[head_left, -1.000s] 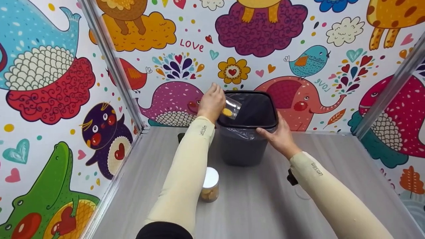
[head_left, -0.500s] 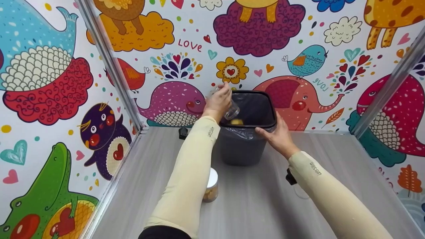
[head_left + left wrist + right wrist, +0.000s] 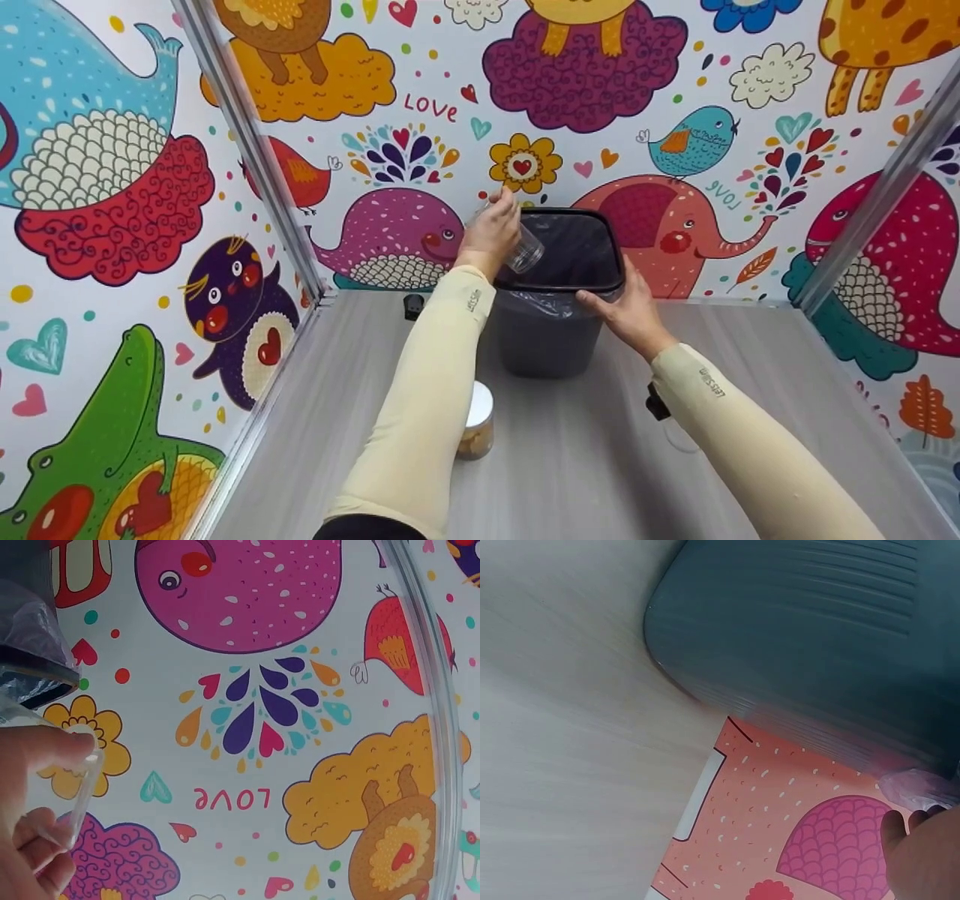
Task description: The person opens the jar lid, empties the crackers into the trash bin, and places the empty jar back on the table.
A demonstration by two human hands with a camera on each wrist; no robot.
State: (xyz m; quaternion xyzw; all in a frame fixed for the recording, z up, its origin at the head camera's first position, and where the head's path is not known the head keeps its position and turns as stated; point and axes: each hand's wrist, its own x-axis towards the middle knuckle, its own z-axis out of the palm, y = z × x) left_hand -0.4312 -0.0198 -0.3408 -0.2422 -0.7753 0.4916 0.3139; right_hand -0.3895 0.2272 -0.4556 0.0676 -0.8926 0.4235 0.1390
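My left hand (image 3: 491,234) grips a clear plastic jar (image 3: 527,251), tilted mouth-down over the left side of a dark grey trash can (image 3: 551,345). No yellow contents show in the visible part of the jar. In the left wrist view, fingers and thumb curl round the jar's clear base end (image 3: 84,799). A plastic bag lines the can and folds out over its black rim (image 3: 559,288). My right hand (image 3: 634,311) holds the can's right front corner, thumb on the rim and fingers along the side. The can's bottom is hidden from the head view.
A second jar (image 3: 478,431), white-lidded with yellowish-brown pieces inside, stands on the grey table (image 3: 555,480) beside the left forearm, which partly covers it. A cartoon-printed wall (image 3: 420,60) rises close behind the can. Metal posts (image 3: 247,142) mark the corners.
The left hand has tipped the jar further down. Yellow contents visible in it a second ago fell into the can and are now out of sight. The right hand has kept its hold.
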